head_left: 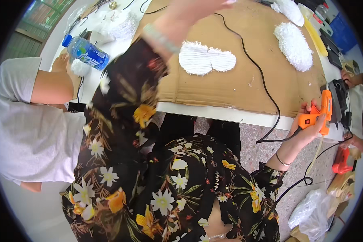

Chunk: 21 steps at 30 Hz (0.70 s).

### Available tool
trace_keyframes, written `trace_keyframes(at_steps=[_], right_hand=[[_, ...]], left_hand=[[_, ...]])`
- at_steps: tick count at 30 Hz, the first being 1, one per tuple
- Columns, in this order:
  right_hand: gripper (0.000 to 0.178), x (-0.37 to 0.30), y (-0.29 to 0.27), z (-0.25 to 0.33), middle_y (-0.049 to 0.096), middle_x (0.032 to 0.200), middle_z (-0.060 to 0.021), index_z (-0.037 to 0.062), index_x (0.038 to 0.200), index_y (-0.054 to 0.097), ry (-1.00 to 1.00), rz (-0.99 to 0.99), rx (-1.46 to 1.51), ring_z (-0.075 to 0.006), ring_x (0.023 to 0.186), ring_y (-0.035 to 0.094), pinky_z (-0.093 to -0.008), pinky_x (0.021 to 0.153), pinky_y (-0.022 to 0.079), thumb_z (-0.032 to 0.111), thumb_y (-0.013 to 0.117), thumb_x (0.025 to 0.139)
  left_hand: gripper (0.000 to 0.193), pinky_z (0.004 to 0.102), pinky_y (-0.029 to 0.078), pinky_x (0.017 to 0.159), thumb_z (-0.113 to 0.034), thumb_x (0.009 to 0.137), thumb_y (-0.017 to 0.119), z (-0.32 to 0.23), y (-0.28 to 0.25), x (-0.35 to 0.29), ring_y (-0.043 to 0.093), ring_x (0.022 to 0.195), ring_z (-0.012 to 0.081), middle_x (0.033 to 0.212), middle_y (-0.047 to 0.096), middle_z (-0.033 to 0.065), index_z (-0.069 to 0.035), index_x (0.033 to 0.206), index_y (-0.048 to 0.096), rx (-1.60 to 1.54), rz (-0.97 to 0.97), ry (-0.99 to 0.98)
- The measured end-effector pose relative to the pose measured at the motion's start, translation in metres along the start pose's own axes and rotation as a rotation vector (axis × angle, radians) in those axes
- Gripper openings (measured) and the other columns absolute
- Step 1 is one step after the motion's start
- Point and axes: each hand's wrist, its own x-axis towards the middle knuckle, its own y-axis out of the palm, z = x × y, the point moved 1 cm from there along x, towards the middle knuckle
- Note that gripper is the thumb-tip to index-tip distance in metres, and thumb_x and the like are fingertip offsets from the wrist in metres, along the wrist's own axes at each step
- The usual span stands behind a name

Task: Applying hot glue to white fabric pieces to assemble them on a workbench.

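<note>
My right hand [309,128] is wrapped round an orange hot glue gun [326,105] at the right edge of the table, nozzle pointing away from me. A pale glue stick [319,148] sticks out of its back end, and a black cord leaves the handle. Stretched far across the table, my left hand [193,9] is partly cut off by the upper rim, so its grip is hidden. Nearest to its wrist, a white ribbed, fluffy-edged piece [207,59], narrowed at the middle, lies flat on the cardboard [213,88].
White fluffy pieces [293,46] lie at the far right of the cardboard. A black cord [259,68] crosses it. On the left stand a blue-capped bottle [90,54] and a seated person in a grey shirt [40,125]. Another person's hand [351,78] is at the right; plastic bags [312,211] lie below.
</note>
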Motion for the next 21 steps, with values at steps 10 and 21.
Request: trace_keyframes(at_steps=[10,21], right_hand=[[0.04,0.001,-0.02,0.002,0.055,0.106,-0.0192,-0.0028,0.118,0.046,-0.012,-0.037,-0.061,-0.0182,0.08,0.052,-0.0379,0.09,0.044,0.029,0.049,0.094],[0.038,0.005,-0.018,0.006,0.055,0.106,-0.0202,-0.0053,0.11,0.049,-0.013,-0.053,-0.088,-0.0179,0.079,0.051,-0.038,0.089,0.043,0.029,0.05,0.094]], left_hand=[[0.035,0.0321,0.056,0.068,0.0,0.085,0.054,0.078,-0.025,-0.112,0.066,0.079,0.0262,0.092,0.06,0.0162,0.006,0.119,0.044,-0.542,-0.454,-0.43],[0.036,0.0302,0.054,0.074,0.002,0.084,0.051,0.077,-0.013,-0.133,0.064,0.086,0.0208,0.101,0.062,0.0135,0.004,0.12,0.054,-0.446,-0.292,-0.588]])
